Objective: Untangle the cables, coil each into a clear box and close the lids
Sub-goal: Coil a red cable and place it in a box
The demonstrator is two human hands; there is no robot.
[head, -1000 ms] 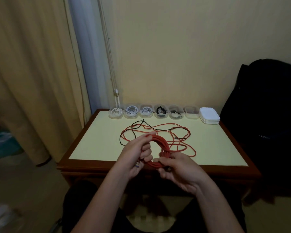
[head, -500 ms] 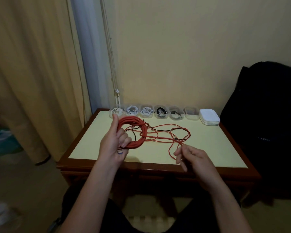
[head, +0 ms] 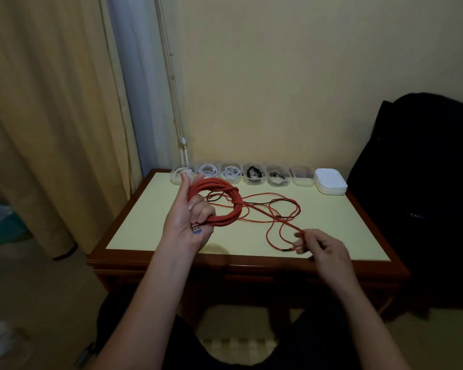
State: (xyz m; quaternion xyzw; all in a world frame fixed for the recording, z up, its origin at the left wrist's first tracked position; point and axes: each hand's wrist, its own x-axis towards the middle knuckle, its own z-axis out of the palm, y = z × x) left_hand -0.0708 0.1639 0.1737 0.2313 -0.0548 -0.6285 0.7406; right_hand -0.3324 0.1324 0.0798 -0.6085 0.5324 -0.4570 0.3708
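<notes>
My left hand (head: 189,220) grips a thick coil of red cable (head: 225,201) above the table's left side, with the cable's USB plug (head: 197,228) lying against my palm. Loose red strands (head: 274,217) trail right from the coil across the tabletop, tangled with a thin black cable (head: 281,202). My right hand (head: 318,245) pinches one red strand near the table's front edge. Along the back edge stands a row of clear boxes (head: 254,175), several holding coiled white or black cables, and the rightmost box (head: 302,176) looks empty.
A stack of white lids (head: 330,181) sits at the right end of the box row. The yellow tabletop (head: 145,231) has a dark wooden rim. A black bag (head: 425,196) stands to the right and a curtain (head: 51,129) hangs at the left.
My left hand lifted the red coil up and to the left, away from my right hand. My right hand let go of the coil, moved right and took a loose red strand.
</notes>
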